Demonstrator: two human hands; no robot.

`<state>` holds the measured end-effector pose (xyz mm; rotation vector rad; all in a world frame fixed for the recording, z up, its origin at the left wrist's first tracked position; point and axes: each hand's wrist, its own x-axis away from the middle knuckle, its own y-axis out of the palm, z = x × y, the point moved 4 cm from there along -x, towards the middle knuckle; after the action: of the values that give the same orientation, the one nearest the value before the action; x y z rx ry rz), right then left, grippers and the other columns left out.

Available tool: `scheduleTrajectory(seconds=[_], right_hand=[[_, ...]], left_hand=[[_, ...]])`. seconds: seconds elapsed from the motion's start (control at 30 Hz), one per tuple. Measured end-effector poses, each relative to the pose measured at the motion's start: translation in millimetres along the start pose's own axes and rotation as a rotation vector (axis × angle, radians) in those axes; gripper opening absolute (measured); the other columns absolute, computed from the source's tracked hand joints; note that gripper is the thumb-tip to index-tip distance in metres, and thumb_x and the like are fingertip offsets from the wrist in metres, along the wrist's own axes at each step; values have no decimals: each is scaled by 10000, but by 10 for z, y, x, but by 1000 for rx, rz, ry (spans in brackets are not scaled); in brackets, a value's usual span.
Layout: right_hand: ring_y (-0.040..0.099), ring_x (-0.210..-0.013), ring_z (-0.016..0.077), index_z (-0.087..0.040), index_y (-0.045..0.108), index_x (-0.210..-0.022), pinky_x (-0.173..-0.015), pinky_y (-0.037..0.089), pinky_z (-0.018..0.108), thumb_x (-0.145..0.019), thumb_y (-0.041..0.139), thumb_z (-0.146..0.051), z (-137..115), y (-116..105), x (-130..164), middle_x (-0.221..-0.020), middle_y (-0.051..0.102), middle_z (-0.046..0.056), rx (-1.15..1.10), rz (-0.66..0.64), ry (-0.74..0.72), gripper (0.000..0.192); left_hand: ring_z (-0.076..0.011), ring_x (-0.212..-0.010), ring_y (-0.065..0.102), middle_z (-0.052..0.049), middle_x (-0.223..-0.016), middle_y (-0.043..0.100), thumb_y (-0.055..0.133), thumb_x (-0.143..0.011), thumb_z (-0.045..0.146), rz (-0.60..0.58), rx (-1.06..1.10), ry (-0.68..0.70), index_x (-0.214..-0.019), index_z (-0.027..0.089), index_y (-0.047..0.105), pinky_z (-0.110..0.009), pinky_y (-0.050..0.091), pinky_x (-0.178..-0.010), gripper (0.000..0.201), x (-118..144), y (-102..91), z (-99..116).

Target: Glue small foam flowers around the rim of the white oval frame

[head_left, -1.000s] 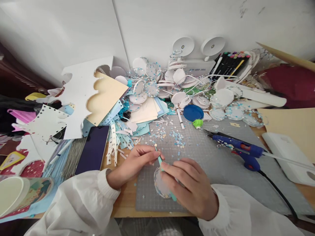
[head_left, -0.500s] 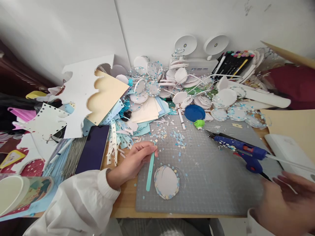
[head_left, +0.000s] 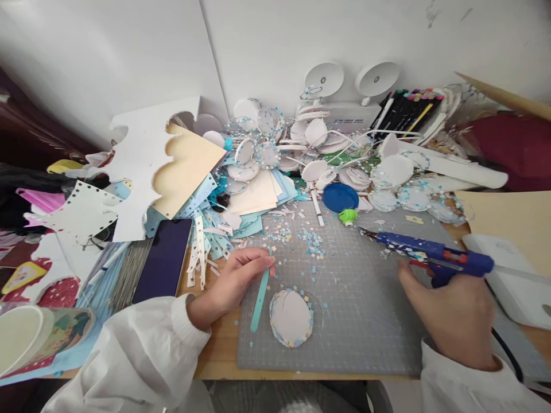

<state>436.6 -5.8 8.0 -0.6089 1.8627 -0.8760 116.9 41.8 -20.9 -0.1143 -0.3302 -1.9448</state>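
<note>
While the left hand [head_left: 241,276] pinched a slim turquoise stick [head_left: 260,301] beside a round white flower-edged disc [head_left: 291,318], I saw the right hand [head_left: 458,315] gripping a blue plastic glue gun [head_left: 434,252].

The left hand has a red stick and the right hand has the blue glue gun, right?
Not quite: the stick in the left hand is turquoise, not red, as the head view shows. The right hand does have the blue glue gun.
</note>
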Motion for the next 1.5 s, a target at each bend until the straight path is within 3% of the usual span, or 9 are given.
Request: scheduleTrajectory(seconds=[0.1, 0.2, 0.4, 0.6, 1.0, 1.17, 1.27, 1.5], right_hand=[[391, -310, 154, -269, 359, -394, -372, 297, 306, -485, 767, -339, -168, -74, -85, -313, 368, -19, -43, 15, 125, 424], [457, -346, 153, -244, 385, -389, -415, 366, 298, -514, 697, -268, -450, -87, -127, -332, 430, -7, -241, -17, 68, 337], [420, -366, 120, -233, 422, -442, -396, 359, 263, -591, 601, -258, -913, 105, 7, -373, 446, -34, -594, -203, -56, 234], [416, -368, 135, -248, 385, -443, -407, 363, 284, -625, 603, -275, -885, 293, 179, -359, 428, -42, -602, -251, -146, 284], [413, -341, 131, -227, 411, -439, -380, 342, 275, -637, 606, -289, -868, 357, 225, -351, 433, -32, -536, -252, -236, 284], [394, -345, 128, -249, 313, -416, -388, 309, 272, -638, 581, -275, -896, 352, 227, -337, 352, -41, -478, -218, -335, 349], [419, -351, 138, -249, 335, -423, -400, 309, 279, -637, 575, -281, -917, 339, 227, -352, 374, -34, -467, -186, -390, 323], [440, -355, 142, -242, 356, -427, -403, 352, 284, -655, 584, -300, -884, 318, 202, -347, 431, -25, -524, -174, -275, 327]], left_hand=[[-98, -513, 299, 25, -537, 377, 616, -818, 386, -19, -43, -7, -594, 150, 607, -253, 208, -480, 325, 9, 4, -1], [-101, -531, 337, 21, -552, 407, 608, -826, 385, -45, -108, 24, -597, 149, 619, -247, 244, -490, 329, 15, 10, 17], [-78, -488, 344, 28, -536, 441, 591, -849, 360, -107, -155, 51, -599, 143, 635, -236, 246, -477, 334, 17, 30, 52], [-75, -486, 371, 14, -538, 518, 596, -837, 307, -122, -171, 73, -581, 139, 645, -227, 272, -484, 310, 30, 64, 111], [-86, -501, 395, -13, -554, 561, 590, -822, 307, -125, -198, 68, -590, 122, 656, -219, 280, -472, 304, 34, 87, 128], [-81, -495, 371, -6, -557, 550, 589, -825, 313, -140, -175, 56, -602, 119, 654, -223, 268, -477, 303, 32, 82, 93], [-85, -508, 383, -5, -568, 555, 588, -824, 307, -146, -173, 58, -604, 122, 652, -224, 275, -490, 294, 30, 83, 91], [-97, -520, 382, -14, -551, 529, 582, -821, 322, -150, -278, 60, -597, 114, 651, -239, 264, -505, 313, 21, 91, 121]])
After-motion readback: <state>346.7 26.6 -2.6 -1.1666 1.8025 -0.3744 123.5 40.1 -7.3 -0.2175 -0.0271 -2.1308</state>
